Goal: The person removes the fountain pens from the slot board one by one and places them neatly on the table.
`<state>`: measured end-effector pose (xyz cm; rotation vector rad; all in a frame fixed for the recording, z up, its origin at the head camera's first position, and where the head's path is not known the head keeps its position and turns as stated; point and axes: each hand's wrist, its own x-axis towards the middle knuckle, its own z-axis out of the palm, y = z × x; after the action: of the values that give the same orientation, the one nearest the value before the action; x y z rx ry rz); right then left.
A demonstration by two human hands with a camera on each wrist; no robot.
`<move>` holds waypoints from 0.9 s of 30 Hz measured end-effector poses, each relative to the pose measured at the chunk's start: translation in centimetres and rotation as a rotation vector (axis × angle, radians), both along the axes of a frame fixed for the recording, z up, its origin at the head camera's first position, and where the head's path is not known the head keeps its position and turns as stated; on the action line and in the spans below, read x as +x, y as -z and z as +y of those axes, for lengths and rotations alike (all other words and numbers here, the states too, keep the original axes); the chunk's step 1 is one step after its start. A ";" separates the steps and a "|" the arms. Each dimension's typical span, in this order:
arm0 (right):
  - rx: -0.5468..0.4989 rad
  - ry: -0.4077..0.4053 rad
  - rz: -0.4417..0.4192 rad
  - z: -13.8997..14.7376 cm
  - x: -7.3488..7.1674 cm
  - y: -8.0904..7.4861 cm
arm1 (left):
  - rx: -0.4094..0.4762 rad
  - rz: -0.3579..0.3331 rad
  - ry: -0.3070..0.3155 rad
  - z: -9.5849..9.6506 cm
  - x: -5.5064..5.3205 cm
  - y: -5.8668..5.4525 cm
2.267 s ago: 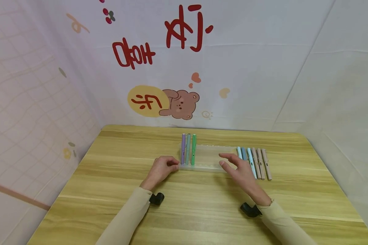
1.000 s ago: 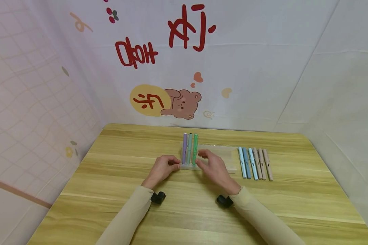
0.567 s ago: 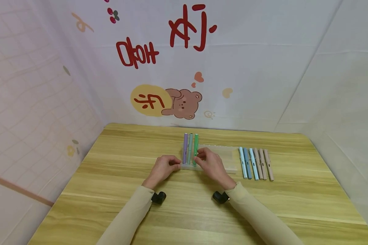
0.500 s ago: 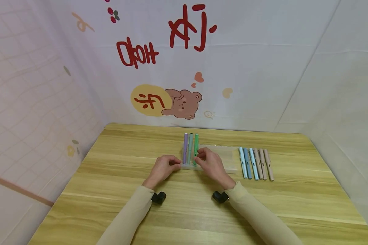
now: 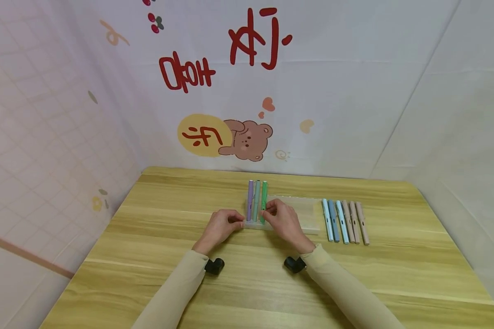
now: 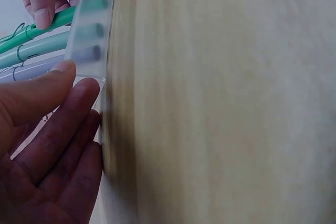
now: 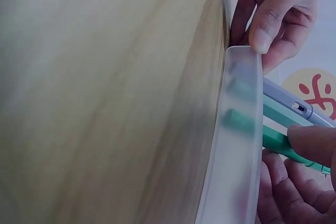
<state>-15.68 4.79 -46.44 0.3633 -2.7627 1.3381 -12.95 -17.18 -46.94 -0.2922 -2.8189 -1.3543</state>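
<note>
A frosted clear plastic box (image 5: 310, 221) lies on the table, with a purple pen (image 5: 249, 201), a grey-green pen (image 5: 257, 196) and a green pen (image 5: 265, 192) standing side by side at its left end. At that end's front corner, my left hand (image 5: 219, 227) holds the box, thumb (image 6: 63, 74) at the rim and index finger against the corner. My right hand (image 5: 285, 221) pinches the lower part of the green pen between thumb (image 7: 310, 140) and fingers. Through the box's frosted front wall (image 7: 239, 156), the pens' lower ends show blurred.
Right of the box lies a row of capped pens: a light blue pen (image 5: 327, 220), a darker blue pen (image 5: 333, 221), another light blue pen (image 5: 342, 222) and several brownish pens (image 5: 354, 222). A printed cloth wall (image 5: 333, 91) stands behind the wooden table (image 5: 255, 283).
My right hand has moved left from beside the row of pens to the green pen and now pinches it. My left hand has stayed at the box's corner.
</note>
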 end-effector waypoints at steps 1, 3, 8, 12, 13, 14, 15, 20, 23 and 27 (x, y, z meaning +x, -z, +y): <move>0.000 0.002 -0.001 0.0 0.0 0.0 | 0.002 0.000 0.001 0.0 0.0 0.0; -0.001 0.008 -0.002 -0.1 0.0 0.0 | 0.007 -0.004 0.001 0.0 0.0 0.0; -0.015 0.020 0.003 -0.3 0.1 -0.2 | 0.014 -0.009 0.001 0.0 -0.1 0.0; -0.044 0.027 0.030 -0.4 0.1 -0.5 | 0.009 -0.005 -0.002 -0.1 -0.1 -0.1; -0.052 0.030 0.036 -0.4 0.2 -0.6 | 0.009 -0.004 -0.003 -0.1 -0.1 0.0; -0.061 0.034 0.041 -0.4 0.2 -0.7 | 0.009 -0.003 -0.004 -0.1 -0.1 0.0; -0.069 0.037 0.045 -0.4 0.2 -0.8 | 0.011 -0.003 -0.004 -0.1 -0.1 0.0; -0.098 0.047 0.049 -0.4 0.5 -1.4 | 0.016 -0.002 -0.003 -0.1 -0.1 -0.1; -0.116 0.050 0.045 -0.3 0.7 -1.8 | 0.013 -0.002 -0.004 -0.1 -0.1 0.0; -0.133 0.049 0.045 -0.2 1.0 -2.3 | 0.011 -0.003 -0.007 -0.1 -0.1 -0.1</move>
<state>-14.71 4.61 -44.13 0.3118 -2.6117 1.4727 -13.09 -17.26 -46.89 -0.2802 -2.8110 -1.3693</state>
